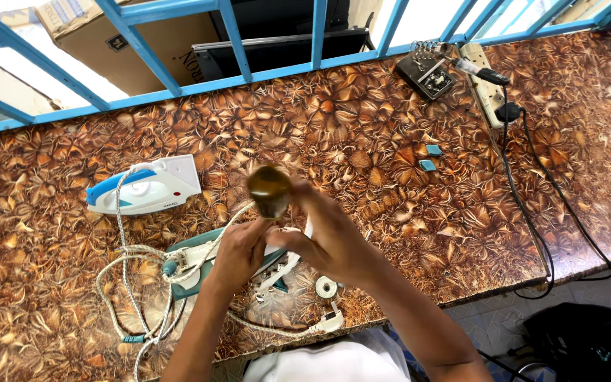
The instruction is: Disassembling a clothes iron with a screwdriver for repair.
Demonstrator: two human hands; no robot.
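The right hand (334, 237) pinches a small rounded olive-brown object with a glossy top (269, 189), fingers pressed around its lower part and holding it up above the surface; whether it is a knob, a cap or a tool handle cannot be told, since it is blurred. The left hand (238, 255) sits just below and beside it, fingers curled in against the right hand's thumb, its grip closed, though what it holds, if anything, is hidden.

Directly beneath both hands lies an opened teal and white electric iron body (199, 263), with loose white plastic parts (281, 272) touching it. A white braided power cord (125, 283) loops to the left of it and runs on to a white plug (330, 323) near the front edge. A small roll of white tape (326, 286) rests just beside the right wrist. Further left stands a whole white and blue iron (146, 187).

To work well here, I judge it best to keep the object steady over the open iron, so anything dropped lands on the brown leaf-patterned surface (390, 184) within reach.

Well apart, at the far right, sit a soldering iron on its stand (436, 67) and a power strip (486, 88)
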